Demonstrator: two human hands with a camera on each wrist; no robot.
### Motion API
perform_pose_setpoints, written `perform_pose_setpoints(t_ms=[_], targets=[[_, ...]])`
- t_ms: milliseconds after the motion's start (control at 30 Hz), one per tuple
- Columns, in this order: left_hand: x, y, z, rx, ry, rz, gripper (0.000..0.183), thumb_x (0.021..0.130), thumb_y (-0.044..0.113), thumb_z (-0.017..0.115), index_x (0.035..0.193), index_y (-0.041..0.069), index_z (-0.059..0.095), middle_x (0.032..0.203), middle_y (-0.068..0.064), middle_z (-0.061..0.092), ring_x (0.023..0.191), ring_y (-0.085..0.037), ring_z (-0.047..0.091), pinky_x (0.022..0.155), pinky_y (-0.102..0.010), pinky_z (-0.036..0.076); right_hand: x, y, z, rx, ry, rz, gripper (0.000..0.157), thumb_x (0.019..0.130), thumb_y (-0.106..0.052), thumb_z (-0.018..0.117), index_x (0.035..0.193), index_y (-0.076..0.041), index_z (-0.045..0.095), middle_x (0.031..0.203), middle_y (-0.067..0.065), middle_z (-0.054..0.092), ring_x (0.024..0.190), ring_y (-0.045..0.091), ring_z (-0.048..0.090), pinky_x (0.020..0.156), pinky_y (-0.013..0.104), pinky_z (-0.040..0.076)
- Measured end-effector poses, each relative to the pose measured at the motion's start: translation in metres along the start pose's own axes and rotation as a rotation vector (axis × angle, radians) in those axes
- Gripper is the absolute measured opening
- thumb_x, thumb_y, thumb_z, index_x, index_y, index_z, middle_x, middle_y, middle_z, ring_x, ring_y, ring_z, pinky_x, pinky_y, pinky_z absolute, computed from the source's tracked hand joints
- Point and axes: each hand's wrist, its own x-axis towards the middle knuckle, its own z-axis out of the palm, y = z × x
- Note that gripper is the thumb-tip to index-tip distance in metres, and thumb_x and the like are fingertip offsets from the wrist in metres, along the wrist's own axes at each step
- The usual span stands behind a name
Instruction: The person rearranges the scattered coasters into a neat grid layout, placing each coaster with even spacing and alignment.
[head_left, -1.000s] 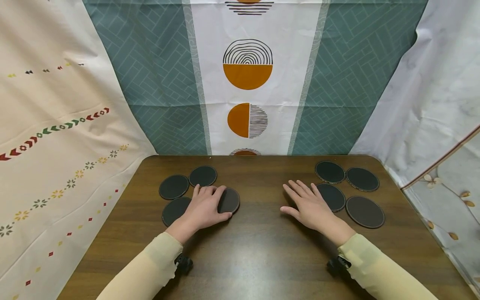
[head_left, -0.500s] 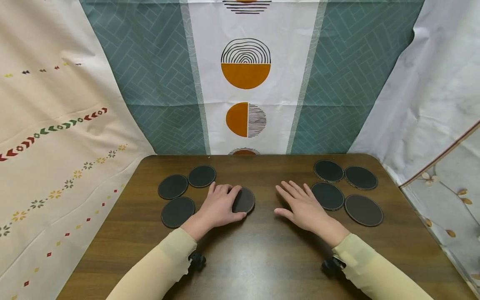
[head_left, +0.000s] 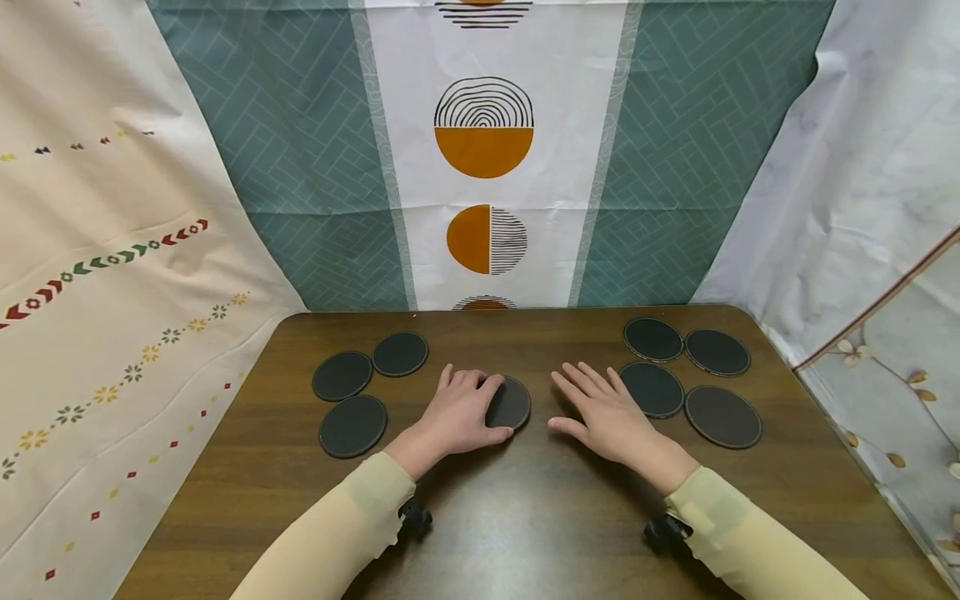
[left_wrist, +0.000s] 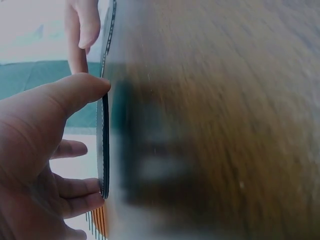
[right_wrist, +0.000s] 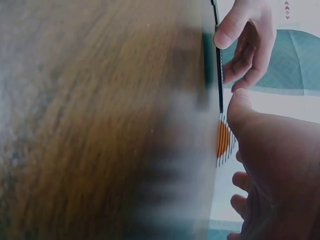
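Observation:
My left hand (head_left: 459,417) grips a round dark coaster (head_left: 513,405) near the middle of the table, thumb at the near edge and fingers at the far edge. In the left wrist view the coaster (left_wrist: 103,145) appears edge-on, flat and close above or on the tabletop; I cannot tell which. Its rim is stitched. To the right, my right hand (head_left: 609,417) is palm down with fingers spread, holding nothing. Its thumb points toward the held coaster, a small gap away. Just beyond its outer side lies another dark coaster (head_left: 652,389).
Three coasters lie at the left, among them a near one (head_left: 353,426) and a far one (head_left: 401,353). Several lie at the right, including a brownish one (head_left: 723,416). The brown wooden table (head_left: 517,517) meets a patterned cloth (head_left: 480,175) at its back edge.
My left hand has carried or slid the coaster rightward, away from the left group, uncovering the near-left coaster. My right hand has shifted slightly left, its fingers still spread.

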Motion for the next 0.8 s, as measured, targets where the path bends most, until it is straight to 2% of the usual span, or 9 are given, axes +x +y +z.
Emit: perform_pose_setpoints(t_ms=[400, 800], targets=[[0.0028, 0.0058, 0.0018, 0.006, -0.03, 0.011, 0.084, 0.095, 0.065, 0.079, 0.16, 0.018, 0.057, 0.15, -0.016, 0.061, 0.141, -0.04, 0.054, 0.127, -0.071, 0.024, -0.0026, 0.0054, -0.0003, -0.001, -0.013, 0.02, 0.078, 0.11, -0.056, 0.064, 0.17, -0.011, 0.046, 0.174, 0.018, 0.041, 0.161, 0.043, 0.034, 0.128, 0.073, 0.021], [0.0064, 0.0067, 0.0002, -0.01, -0.041, 0.005, 0.08, 0.095, 0.063, 0.08, 0.158, 0.018, 0.06, 0.152, -0.016, 0.06, 0.144, -0.04, 0.053, 0.128, -0.071, 0.022, -0.0068, 0.009, -0.0011, -0.003, 0.002, 0.03, 0.077, 0.109, -0.054, 0.066, 0.168, -0.009, 0.047, 0.172, 0.019, 0.043, 0.16, 0.045, 0.036, 0.126, 0.074, 0.024]])
